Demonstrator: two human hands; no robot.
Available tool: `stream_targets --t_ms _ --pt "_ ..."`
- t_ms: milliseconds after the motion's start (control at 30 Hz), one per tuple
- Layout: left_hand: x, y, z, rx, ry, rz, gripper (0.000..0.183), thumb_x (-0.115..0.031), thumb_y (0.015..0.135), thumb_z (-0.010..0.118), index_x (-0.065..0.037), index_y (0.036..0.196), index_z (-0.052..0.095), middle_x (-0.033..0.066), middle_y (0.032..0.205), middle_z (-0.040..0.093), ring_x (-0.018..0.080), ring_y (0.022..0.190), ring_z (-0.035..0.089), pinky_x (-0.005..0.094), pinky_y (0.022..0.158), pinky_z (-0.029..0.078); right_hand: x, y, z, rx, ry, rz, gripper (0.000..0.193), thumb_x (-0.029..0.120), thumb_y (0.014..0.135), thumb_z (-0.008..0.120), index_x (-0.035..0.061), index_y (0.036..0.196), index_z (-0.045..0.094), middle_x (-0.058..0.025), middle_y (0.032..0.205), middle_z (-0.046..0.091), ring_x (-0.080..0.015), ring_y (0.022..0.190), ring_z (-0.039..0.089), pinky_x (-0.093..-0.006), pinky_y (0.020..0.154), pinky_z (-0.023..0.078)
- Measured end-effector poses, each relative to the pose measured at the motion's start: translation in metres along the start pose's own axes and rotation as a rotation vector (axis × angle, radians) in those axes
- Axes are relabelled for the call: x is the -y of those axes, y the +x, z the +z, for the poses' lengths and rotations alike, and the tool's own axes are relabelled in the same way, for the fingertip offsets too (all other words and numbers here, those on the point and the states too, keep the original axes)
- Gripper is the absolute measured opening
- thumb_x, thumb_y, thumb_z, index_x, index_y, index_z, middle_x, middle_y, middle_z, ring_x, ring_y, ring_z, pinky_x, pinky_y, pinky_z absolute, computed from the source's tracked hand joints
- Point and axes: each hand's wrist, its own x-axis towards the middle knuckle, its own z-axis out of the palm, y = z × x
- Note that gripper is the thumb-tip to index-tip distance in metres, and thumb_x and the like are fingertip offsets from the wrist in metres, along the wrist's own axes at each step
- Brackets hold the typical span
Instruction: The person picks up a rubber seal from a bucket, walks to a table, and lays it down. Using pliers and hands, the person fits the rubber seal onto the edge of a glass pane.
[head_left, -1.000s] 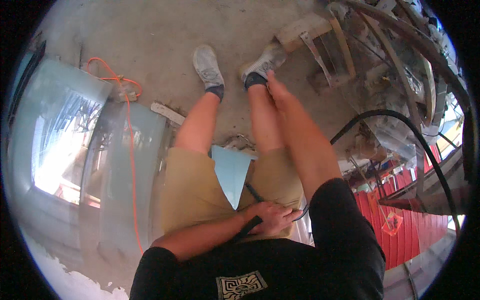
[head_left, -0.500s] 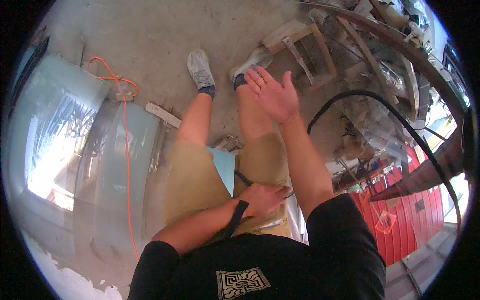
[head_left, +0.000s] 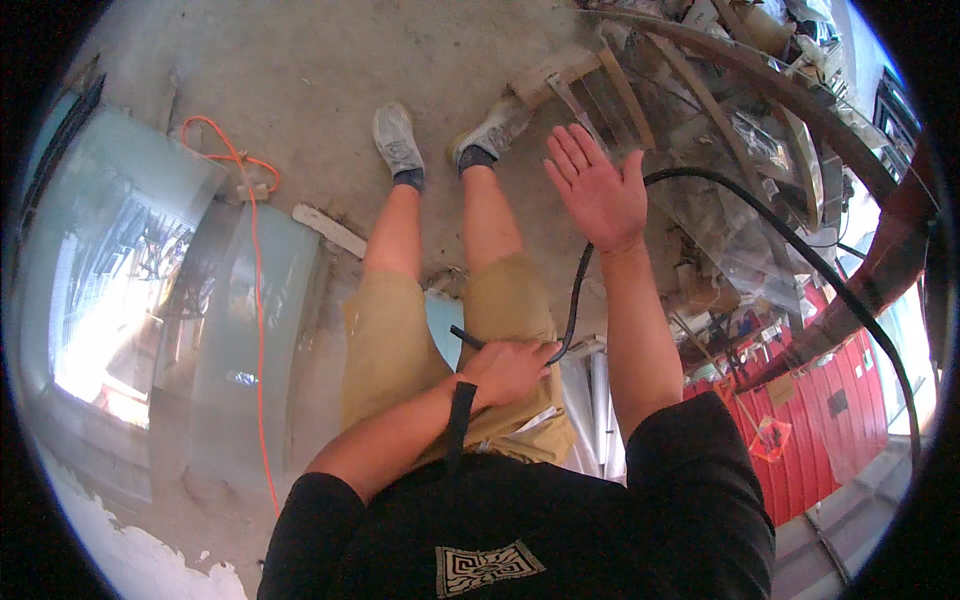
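Note:
My left hand [head_left: 512, 371] is closed around a black hose [head_left: 748, 192] in front of my shorts. One short end of the hose sticks out past the left side of the fist. From the other side, the hose curves up, goes behind my right forearm and arcs off to the right. A black strap hangs from my left wrist. My right hand [head_left: 603, 203] is held out flat with the palm facing up and the fingers stretched, holding nothing. Part of the hose lies just behind it.
Large glass sheets [head_left: 215, 400] lie on the left, crossed by an orange cord [head_left: 258, 330]. A white strip [head_left: 330, 230] is on the floor by my leg. A wooden frame [head_left: 625, 95] and clutter lie at upper right, under a curved brown beam [head_left: 790, 85]. A red panel [head_left: 815, 430] stands right.
My open right hand has moved to the right and slightly down. The left hand has shifted up a little with the hose, and the hose's curve beside it now shows more.

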Motion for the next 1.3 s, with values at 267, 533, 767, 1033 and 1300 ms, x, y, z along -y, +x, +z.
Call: stream_targets --t_ms 267,533,767,1033,1300 --pt "0.002 0.002 0.005 -0.053 -0.022 0.011 0.049 -0.036 0.101 0.055 -0.007 0.141 0.052 0.0154 0.113 0.070 0.0351 0.097 0.070 0.0453 0.080 0.058 -0.022 -0.016 -0.010 -0.013 0.105 0.019 0.095 0.072 0.101 0.014 -0.0023 0.160 0.016 -0.0202 0.168 0.018 -0.0336 0.156 0.016 -0.0500 0.128 0.013" --pt "-0.003 0.002 -0.005 -0.035 -0.020 0.009 0.050 -0.036 0.101 0.055 -0.008 0.142 0.052 0.0178 0.113 0.070 0.0354 0.098 0.070 0.0440 0.081 0.058 -0.025 -0.017 0.005 0.040 0.130 -0.015 0.095 0.073 0.101 0.013 -0.0005 0.160 0.017 -0.0199 0.169 0.017 -0.0331 0.157 0.014 -0.0494 0.128 0.012" --pt "-0.002 0.003 -0.005 0.014 -0.031 -0.024 0.051 -0.036 0.101 0.054 -0.010 0.145 0.049 0.0194 0.118 0.069 0.0378 0.100 0.070 0.0475 0.086 0.057 -0.034 -0.010 -0.032 -0.206 -0.209 0.031 0.078 0.061 0.106 0.032 0.0045 0.160 0.025 -0.0194 0.166 0.026 -0.0310 0.153 0.026 -0.0464 0.126 0.022" --pt "-0.002 0.007 -0.010 0.059 -0.063 -0.018 0.050 -0.034 0.100 0.055 -0.008 0.143 0.050 0.0197 0.115 0.069 0.0384 0.098 0.070 0.0480 0.084 0.057 -0.114 0.009 -0.136 -0.166 -1.864 0.394 0.073 0.043 0.100 0.054 -0.0005 0.155 0.036 -0.0221 0.163 0.033 -0.0356 0.151 0.031 -0.0426 0.125 0.024" --pt "0.003 0.015 -0.015 0.027 -0.114 0.070 0.028 -0.030 0.101 0.053 -0.007 0.115 0.061 0.0147 0.111 0.066 0.0325 0.100 0.069 0.0443 0.079 0.058 -0.163 0.078 -0.161 -0.088 -2.196 0.626 0.091 0.051 0.097 0.053 -0.0056 0.159 0.018 -0.0281 0.167 0.012 -0.0413 0.154 0.019 -0.0447 0.125 0.022"
